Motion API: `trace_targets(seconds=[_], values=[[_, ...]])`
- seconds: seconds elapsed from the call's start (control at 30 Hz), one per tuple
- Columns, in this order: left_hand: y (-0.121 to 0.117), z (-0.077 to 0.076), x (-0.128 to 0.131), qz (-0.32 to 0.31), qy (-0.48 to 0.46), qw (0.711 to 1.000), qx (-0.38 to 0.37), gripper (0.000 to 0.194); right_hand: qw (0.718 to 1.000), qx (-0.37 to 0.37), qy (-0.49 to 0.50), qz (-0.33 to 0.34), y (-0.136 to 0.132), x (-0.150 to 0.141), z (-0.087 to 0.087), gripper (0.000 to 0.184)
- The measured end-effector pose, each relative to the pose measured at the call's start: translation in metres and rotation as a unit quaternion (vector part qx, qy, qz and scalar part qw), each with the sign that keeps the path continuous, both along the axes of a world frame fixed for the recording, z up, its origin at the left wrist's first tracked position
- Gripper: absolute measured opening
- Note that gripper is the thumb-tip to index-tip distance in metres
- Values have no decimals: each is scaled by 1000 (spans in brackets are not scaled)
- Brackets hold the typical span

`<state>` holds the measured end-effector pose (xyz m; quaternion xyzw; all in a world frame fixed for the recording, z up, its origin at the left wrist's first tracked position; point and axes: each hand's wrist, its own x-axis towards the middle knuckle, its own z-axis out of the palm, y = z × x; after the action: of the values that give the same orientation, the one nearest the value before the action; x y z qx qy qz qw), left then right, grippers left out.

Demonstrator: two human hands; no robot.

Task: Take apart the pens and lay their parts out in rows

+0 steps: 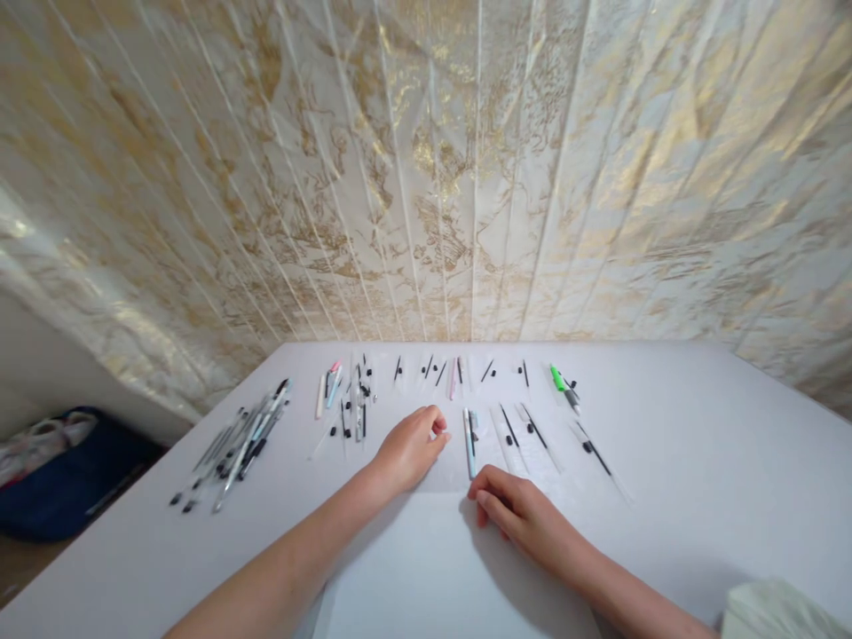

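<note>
My left hand is over the middle of the white table, its fingers curled in and its thumb close to the index finger. Whether anything small sits between those fingertips I cannot make out. My right hand is lower and to the right, above the far edge of a white sheet. Its fingers bend inward, and their undersides are hidden. Just beyond it lies a light blue pen with a dark refill beside it. Two taken-apart pens, one with a black refill, lie to the right of that.
Several pen parts, black caps and clear barrels are laid across the table's far side. A pile of pens lies at the left. A green highlighter and another dismantled pen are at the right. A patterned curtain hangs behind.
</note>
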<state>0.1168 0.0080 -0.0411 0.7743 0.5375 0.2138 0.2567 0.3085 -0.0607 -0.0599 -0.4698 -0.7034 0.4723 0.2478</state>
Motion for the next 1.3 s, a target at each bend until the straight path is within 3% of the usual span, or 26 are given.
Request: trace_targets(seconds=[0.23,0.37,0.47,0.6,0.73,0.87,1.03,1.13,1.2,1.3], values=[[-25,-11,-81,145,111,979,88,13,1000,-3,-16,11,-2,1,-2,17],[-22,-5,-145,237,295,914,145,18,1000,7,-22,16,-2,1,-3,18],[-16,2,-183,286,416,854,130,25,1000,15,-18,13,-2,0,-4,18],[-9,3,-205,281,480,825,96,30,1000,27,-16,-1,-3,-2,-4,16],[0,-7,-213,284,485,821,95,31,999,35,-9,-5,-3,-2,-1,15],[9,-15,-221,280,449,844,89,31,999,38,-6,-12,-2,-1,0,15],[9,-11,-221,286,405,864,91,29,999,46,-9,-12,-1,1,-1,15],[2,2,-198,276,358,874,177,29,999,47,-6,-12,-1,1,-1,15],[-5,12,-168,235,311,884,258,28,999,46,-2,-13,-2,1,0,14],[-20,19,-109,150,195,933,262,24,999,11,30,-10,-3,1,1,12]])
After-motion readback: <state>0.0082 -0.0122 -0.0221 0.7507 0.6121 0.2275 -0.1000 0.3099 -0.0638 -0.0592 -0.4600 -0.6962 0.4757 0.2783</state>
